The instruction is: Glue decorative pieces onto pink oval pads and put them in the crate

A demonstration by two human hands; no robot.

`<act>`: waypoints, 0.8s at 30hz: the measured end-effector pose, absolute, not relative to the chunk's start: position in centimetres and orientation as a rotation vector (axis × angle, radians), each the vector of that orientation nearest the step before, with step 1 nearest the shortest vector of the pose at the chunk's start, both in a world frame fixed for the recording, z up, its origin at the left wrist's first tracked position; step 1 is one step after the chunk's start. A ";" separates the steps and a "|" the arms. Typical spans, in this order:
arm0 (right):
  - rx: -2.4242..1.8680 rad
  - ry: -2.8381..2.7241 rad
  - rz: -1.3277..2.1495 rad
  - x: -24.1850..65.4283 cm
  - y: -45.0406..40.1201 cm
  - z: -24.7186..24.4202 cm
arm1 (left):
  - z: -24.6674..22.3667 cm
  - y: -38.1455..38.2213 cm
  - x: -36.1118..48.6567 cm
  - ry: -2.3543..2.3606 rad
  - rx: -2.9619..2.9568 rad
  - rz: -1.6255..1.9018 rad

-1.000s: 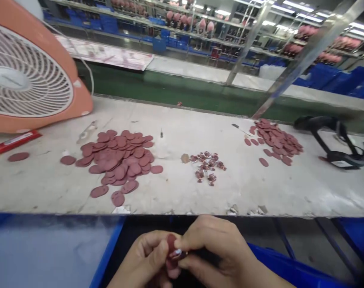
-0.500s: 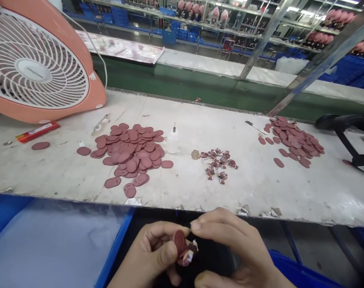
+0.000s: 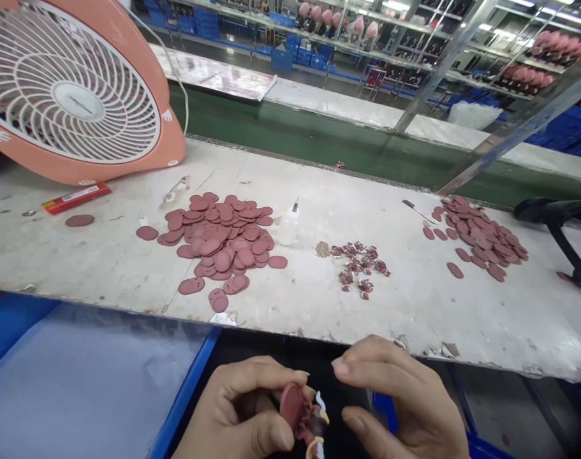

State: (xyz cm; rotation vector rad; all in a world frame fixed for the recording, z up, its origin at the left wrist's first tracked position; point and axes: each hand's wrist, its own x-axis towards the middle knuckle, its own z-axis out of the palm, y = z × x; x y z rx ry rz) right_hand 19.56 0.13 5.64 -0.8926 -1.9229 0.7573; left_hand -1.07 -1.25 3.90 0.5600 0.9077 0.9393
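Observation:
My left hand [image 3: 245, 408] pinches a small figurine [image 3: 314, 421] with a reddish-brown oval base [image 3: 291, 403] turned toward the thumb. Brown, white and yellowish parts of the figurine stick out to the right of the fingers; its exact shape is hard to make out. Just to the right, my right hand [image 3: 400, 401] holds nothing, its thumb and fingers apart and clear of the figurine. On the bench lie a big pile of matching oval discs [image 3: 223, 239] and a cluster of small brown figurines [image 3: 361, 264].
A clear bottle with a needle tip [image 3: 289, 226] stands beside the disc pile. Another disc pile [image 3: 486, 236] lies at the right, near a black stand [image 3: 558, 223]. An orange fan [image 3: 175, 143] and a red box [image 3: 76, 197] are left. Below sits a lined blue bin [image 3: 185, 395].
My right hand has moved away from the figurine to the right, its thumb and fingers now apart. The figurine has tilted in my left hand, showing more of its parts. The view has shifted slightly.

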 end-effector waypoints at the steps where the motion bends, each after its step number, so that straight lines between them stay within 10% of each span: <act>1: -0.899 -1.918 0.780 19.4 0.2 5.8 | 3.8 -1.1 -1.2 0.868 0.482 0.903; 15: -1.022 -1.949 1.054 16.6 0.8 5.7 | 2.0 -1.0 -1.5 0.737 0.191 0.804; 24: -0.951 -2.004 0.288 14.7 0.7 3.8 | 1.1 -2.1 -1.7 1.077 0.381 1.118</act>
